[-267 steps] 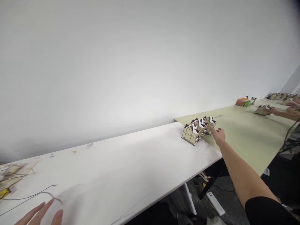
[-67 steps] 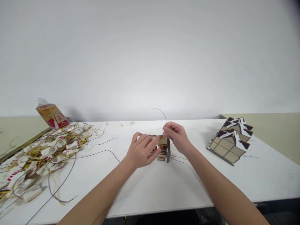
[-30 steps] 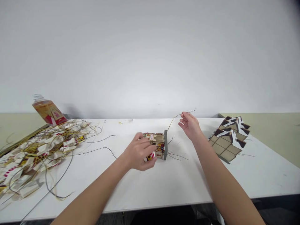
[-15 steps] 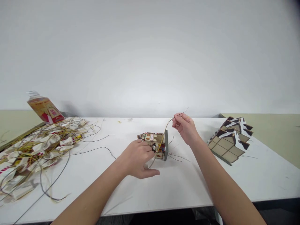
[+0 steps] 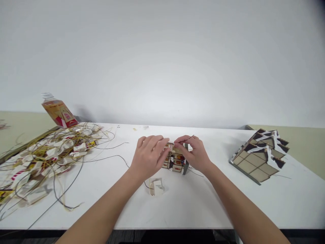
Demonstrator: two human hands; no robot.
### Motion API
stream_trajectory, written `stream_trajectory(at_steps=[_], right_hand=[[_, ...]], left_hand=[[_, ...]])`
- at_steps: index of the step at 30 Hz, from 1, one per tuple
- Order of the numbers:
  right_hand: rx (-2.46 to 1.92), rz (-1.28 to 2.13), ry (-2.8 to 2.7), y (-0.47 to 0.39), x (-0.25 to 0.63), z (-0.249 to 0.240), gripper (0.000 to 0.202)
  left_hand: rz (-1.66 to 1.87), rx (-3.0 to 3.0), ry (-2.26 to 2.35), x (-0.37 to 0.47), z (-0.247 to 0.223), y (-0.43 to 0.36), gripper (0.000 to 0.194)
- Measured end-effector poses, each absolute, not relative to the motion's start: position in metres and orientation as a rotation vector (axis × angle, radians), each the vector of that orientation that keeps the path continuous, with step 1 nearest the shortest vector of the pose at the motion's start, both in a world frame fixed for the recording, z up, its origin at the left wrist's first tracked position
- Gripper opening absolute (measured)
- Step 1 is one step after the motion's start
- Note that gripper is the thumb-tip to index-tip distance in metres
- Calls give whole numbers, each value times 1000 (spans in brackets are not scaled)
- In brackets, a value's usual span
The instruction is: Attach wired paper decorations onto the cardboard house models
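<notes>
A small decorated model house (image 5: 177, 165) lies on its side on the white table, its grey base toward the right, partly covered by both hands. My right hand (image 5: 194, 152) pinches a thin dark wire (image 5: 190, 138) just above the house, and the wire's end sticks out past the fingers. Over the left part of the house is my left hand (image 5: 149, 156), its thumb and index finger apart beside the right fingertips. Whether it touches the wire I cannot tell. A small white plastic piece (image 5: 153, 187) with a wire lies in front of the house.
To the left is a tangled heap of white plastic pieces and wires (image 5: 59, 152), with a tilted bottle (image 5: 60, 112) behind it. More snow-roofed model houses (image 5: 256, 159) lie at the right. Behind the table stands a pale wall (image 5: 162, 67).
My right hand has come down and left to the house with the wire. My left hand has lifted off the white plastic piece and moved up beside the right hand.
</notes>
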State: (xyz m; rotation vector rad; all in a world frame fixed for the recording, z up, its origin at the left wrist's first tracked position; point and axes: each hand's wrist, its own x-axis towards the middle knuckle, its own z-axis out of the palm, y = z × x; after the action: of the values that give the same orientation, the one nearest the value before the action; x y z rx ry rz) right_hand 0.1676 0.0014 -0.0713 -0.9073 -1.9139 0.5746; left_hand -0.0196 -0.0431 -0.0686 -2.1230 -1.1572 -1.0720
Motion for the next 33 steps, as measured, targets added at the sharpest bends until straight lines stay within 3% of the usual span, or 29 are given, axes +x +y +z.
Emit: stream_trajectory(at_steps=[8,23,33], right_hand=[[-886,557,-1967,-3,165,-73,9],[-830,884,-1714,17,179,-72,9],[-803,946,-1767,14,175,-73,10]], left_hand=[[-1015,-2107,-1111,-14,-77,-41,13],[-860,-2168,-1358,-22,-84,-35,26],[-912,-2157,-1309,-17,-84,-35,10]])
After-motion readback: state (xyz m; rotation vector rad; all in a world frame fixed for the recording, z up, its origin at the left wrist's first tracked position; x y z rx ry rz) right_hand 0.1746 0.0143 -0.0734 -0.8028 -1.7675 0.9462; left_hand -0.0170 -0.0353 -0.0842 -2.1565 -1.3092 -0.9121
